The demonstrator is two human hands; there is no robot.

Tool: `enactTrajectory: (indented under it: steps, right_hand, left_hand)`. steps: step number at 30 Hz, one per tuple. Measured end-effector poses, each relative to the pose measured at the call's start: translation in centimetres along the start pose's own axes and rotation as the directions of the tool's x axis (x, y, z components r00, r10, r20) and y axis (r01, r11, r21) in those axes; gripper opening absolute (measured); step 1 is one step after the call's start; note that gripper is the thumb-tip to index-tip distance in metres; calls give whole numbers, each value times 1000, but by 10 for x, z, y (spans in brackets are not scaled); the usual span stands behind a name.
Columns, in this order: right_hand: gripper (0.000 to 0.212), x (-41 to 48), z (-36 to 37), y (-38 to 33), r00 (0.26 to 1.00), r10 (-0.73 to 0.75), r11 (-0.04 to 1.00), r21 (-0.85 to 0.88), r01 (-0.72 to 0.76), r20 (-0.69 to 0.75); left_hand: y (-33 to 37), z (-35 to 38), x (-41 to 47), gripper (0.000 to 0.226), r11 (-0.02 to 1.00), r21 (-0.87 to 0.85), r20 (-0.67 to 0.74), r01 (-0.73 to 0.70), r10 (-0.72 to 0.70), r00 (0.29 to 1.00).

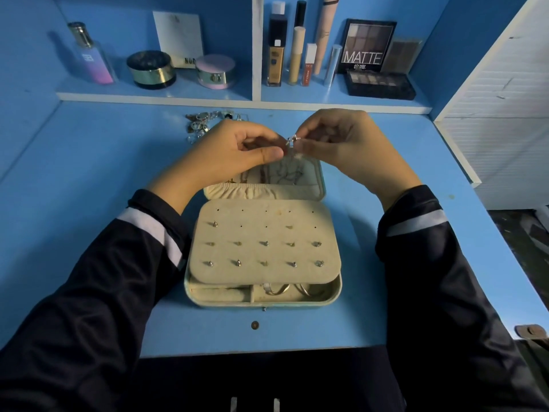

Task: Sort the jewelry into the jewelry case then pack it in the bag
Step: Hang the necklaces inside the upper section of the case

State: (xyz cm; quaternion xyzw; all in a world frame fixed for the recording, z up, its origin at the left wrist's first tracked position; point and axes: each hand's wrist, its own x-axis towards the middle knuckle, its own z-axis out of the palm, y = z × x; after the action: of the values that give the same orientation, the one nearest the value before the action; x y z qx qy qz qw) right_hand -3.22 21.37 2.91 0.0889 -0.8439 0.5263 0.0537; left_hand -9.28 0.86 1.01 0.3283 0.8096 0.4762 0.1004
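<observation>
Both left hand (237, 150) and right hand (347, 144), raised over jewelry case (334, 295), pinch silver piece (292, 140).

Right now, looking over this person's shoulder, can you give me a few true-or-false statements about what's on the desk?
1. The left hand and right hand pinch a small silver piece above the jewelry case. True.
2. The case is closed. False: it lies open, lid tilted back.
3. The earring panel holds studs in its lower rows. True.
4. The loose jewelry pile lies on the shelf. False: it is on the desk, behind the left hand.
</observation>
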Motion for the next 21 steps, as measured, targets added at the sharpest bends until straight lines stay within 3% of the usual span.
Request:
enactTrajectory:
  steps: [5,10,16,21]
  right_hand:
    - [3,2,5,-3,993,3,995,102,9,-114]
    - [8,1,5,-5,988,-12,987,156,37,-156]
    - [1,2,0,-5,975,-28,973,219,78,-221]
    - [15,2,-5,-1,968,-22,973,215,78,-252]
  left_hand:
    - [6,9,2,29,993,-115,51,-15,21,998]
    - [7,17,6,11,989,-149,25,1,2,1000]
    - [8,15,3,9,997,-71,-17,14,-16,1000]
    - [0,1,0,13,995,98,-89,8,1,996]
